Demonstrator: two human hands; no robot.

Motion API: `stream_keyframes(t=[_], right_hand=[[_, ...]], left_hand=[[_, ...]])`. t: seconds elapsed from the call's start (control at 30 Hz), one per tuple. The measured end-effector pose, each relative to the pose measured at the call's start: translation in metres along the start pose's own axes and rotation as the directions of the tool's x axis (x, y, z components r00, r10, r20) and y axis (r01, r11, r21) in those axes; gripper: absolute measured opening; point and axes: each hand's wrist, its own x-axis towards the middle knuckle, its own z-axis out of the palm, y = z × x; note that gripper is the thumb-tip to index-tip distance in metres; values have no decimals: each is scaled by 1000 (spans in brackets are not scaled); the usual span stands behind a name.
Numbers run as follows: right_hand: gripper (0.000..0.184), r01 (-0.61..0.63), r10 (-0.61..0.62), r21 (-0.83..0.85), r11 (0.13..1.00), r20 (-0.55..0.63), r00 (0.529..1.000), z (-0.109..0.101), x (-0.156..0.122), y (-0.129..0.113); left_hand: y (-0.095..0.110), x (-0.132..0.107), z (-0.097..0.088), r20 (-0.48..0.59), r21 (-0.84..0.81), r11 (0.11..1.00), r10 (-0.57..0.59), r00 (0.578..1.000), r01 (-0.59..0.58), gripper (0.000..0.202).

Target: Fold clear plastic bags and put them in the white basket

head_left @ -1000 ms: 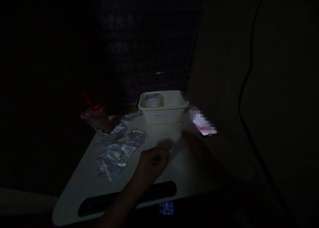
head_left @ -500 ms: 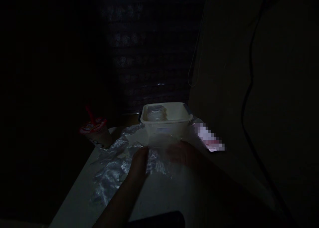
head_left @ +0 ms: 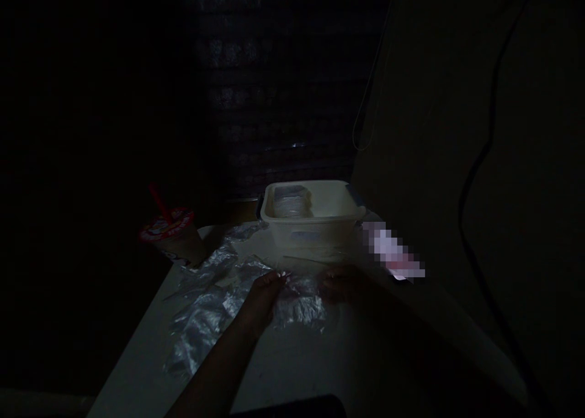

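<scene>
The scene is very dark. My left hand [head_left: 264, 295] rests on a clear plastic bag [head_left: 299, 299] lying on the white table [head_left: 292, 369], with its fingertips pinched on the bag's top edge. My right hand [head_left: 340, 286] holds the same bag's right side, its fingers curled. Just beyond the bag stands a white plastic tub [head_left: 315, 220] holding a stack of clear plastic.
More crumpled clear bags [head_left: 201, 320] lie to the left on the table. A cup with a red lid and straw [head_left: 168, 235] stands at the far left. A pink-white packet [head_left: 393, 253] lies right of the tub. A wall with a cable rises at right.
Both hands have moved forward from the table's middle towards the tub. They now hold a clear bag flat on the table in front of it.
</scene>
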Motion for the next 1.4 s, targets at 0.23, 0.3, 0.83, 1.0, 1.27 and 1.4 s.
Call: stream_keyframes(t=[0.23, 0.3, 0.83, 1.0, 1.27, 1.4], right_hand=[[25, 112, -119, -75, 991, -90, 989, 1, -2, -3], [27, 160, -170, -108, 981, -96, 981, 0, -2, -3], [8, 264, -286, -229, 937, -69, 956, 0, -15, -13], [8, 286, -326, -273, 919, -116, 938, -4, -13, -12], [13, 254, -344, -381, 889, -189, 920, -12, -4, -17], [18, 322, -535, -636, 701, -172, 827, -21, 1, -12]], left_hand=[[7, -2, -7, 42, 102, 992, 72, 996, -76, 17], [8, -3, -8, 56, 129, 988, 81, 995, -87, 17], [11, -4, -8, 37, 117, 992, 50, 998, -54, 12], [8, 2, -13, -7, 216, 967, 140, 990, -135, 8], [6, -2, -16, 15, 543, 752, 437, 900, -374, 19], [1, -5, -12, 395, 832, 185, 466, 792, -523, 40]])
